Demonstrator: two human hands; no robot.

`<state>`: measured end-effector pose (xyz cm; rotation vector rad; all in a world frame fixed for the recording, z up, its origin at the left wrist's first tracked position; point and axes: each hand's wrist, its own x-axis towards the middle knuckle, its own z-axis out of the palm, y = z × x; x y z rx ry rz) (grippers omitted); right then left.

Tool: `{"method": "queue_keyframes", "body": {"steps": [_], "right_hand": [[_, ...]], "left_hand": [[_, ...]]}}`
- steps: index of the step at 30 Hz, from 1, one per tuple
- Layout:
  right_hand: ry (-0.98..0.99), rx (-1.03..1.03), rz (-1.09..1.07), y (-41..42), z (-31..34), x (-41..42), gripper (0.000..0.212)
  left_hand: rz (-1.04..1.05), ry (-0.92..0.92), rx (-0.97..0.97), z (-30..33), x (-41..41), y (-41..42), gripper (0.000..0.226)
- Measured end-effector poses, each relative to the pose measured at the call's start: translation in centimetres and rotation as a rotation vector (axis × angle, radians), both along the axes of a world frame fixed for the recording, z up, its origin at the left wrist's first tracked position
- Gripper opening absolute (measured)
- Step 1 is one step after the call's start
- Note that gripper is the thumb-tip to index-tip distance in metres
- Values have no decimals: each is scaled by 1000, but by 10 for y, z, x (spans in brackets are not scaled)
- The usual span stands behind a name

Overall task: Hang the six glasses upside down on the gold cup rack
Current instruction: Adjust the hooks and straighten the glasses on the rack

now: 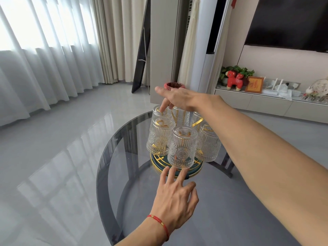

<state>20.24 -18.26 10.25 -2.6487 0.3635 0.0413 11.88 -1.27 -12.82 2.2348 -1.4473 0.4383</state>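
Six glasses [182, 148] hang on the gold rack [177, 167]. The right hand [179, 98] touches a back glass; the left hand [175, 197] is spread wide just below, holding nothing.

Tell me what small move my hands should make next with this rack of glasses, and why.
Probably ease both hands away. Six glasses already hang upside down on the gold rack; the right hand rests over the top, the left hand touches the base, and neither holds a glass.
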Motion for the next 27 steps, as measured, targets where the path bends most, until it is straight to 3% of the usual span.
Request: {"method": "queue_keyframes", "body": {"steps": [4,15,23,27], "right_hand": [[42,33,-27,-6,-1,2,100],[210,31,-12,3,6,6,74],[-78,84,-3,-2,-4,2,76],[-85,26,-5,-1,-7,0,80]], "left_hand": [[2,7,3,0,-1,-1,32],[8,10,18,1,-1,0,33],[-5,14,6,1,0,0,30],[-11,23,0,-1,0,0,28]]}}
